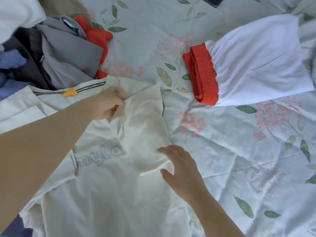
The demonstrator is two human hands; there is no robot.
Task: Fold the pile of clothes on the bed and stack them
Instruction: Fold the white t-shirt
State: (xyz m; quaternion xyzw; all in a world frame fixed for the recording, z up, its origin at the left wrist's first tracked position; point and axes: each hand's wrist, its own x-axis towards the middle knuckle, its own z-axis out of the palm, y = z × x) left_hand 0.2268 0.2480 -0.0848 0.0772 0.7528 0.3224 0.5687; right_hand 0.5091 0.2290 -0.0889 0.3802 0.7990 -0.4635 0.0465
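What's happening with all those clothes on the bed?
A person is folding a white T-shirt spread on the flowery bedsheet. The left hand pinches its sleeve, which is turned in over the chest. The open right hand touches the sleeve's lower edge. A white garment with a red waistband lies folded to the right, and a pile of grey, red and blue clothes waits at the top left.
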